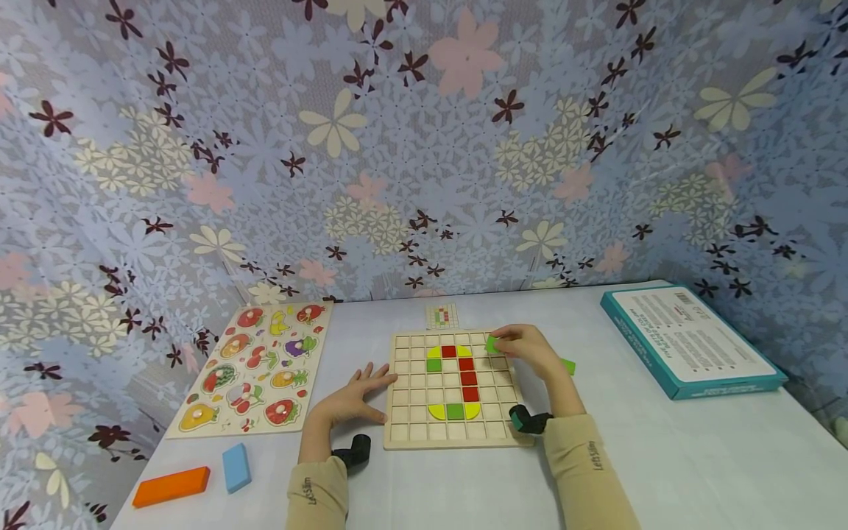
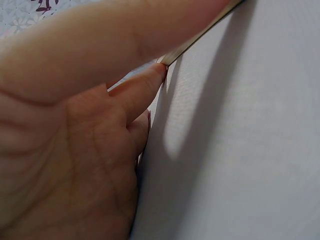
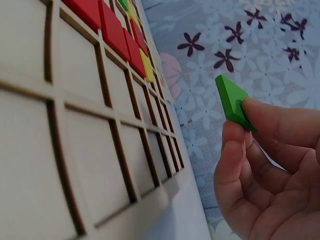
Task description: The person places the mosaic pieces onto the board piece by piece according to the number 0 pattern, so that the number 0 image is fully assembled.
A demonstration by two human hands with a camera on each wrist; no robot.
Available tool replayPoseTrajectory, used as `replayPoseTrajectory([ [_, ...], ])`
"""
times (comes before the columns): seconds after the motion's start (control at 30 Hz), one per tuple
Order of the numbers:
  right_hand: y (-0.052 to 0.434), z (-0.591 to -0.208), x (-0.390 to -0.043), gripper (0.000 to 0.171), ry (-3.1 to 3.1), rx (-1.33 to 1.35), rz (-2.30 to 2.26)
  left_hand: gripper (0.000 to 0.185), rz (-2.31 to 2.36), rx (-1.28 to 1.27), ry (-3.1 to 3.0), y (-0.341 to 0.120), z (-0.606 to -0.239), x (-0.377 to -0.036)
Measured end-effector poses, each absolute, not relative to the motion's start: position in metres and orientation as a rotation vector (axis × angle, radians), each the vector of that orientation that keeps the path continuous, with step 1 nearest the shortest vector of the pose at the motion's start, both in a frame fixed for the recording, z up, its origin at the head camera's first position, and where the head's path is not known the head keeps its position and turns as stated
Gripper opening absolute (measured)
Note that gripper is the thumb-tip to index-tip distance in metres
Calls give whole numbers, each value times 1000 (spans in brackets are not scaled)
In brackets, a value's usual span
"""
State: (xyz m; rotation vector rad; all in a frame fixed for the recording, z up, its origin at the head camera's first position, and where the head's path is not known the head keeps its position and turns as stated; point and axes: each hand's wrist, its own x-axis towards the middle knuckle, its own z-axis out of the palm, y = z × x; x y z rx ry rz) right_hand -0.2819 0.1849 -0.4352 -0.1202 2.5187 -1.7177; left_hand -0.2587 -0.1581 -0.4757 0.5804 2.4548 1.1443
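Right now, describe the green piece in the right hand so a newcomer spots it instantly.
Start at the wooden grid board in the middle of the white table. Over its upper right corner the right hand pinches a small green tile in its fingertips, held above the cells. Unlike the red, yellow and green pieces already seated in the grid, and the green piece lying on the table beyond the hand, this one is lifted.
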Motion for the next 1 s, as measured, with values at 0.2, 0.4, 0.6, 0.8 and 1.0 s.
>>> replayPoseTrajectory([
  [0.2,176,-436,-284,31,2517,-130,-1690,81,1148,581,2447,-158,-475,-259],
  [0.4,167,-437,-285,30,2539,-152,-1661,81,1144,579,2447,-158,-474,-259],
  [0.6,158,-435,-283,29,2568,-205,-1621,80,1139,591,2446,-158,-473,-257],
  [0.8,148,-435,-283,24,2583,-249,-1588,80,1127,597,2454,-158,-474,-257],
  [1.0,136,-436,-284,21,2586,-314,-1561,80,1132,591,2453,-158,-475,-258],
])
